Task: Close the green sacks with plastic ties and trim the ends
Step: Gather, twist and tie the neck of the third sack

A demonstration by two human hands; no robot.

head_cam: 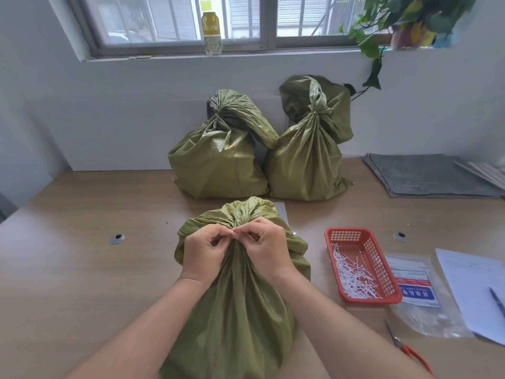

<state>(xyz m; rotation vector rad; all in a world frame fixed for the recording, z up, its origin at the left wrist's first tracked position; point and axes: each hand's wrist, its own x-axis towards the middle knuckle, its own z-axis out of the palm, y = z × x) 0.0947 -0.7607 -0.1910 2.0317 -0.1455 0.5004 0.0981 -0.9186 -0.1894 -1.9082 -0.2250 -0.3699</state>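
A green woven sack [235, 310] stands in front of me on the wooden table, its neck gathered. My left hand [203, 248] and my right hand [266, 246] sit on either side of the neck, fingers curled. Between their fingertips they pinch a small white plastic tie [233, 234] at the neck. Most of the tie is hidden in the folds. Two more green sacks stand at the back against the wall, the left sack [218, 160] and the right sack [306, 157], both cinched at the neck.
A red plastic basket [382, 269] with several white tie pieces sits to the right. Beside it lie a clear bag of ties [420, 296], orange-handled cutters [410, 351], papers with a pen [475, 291] and grey mats [431, 176]. A bottle [211, 32] stands on the windowsill.
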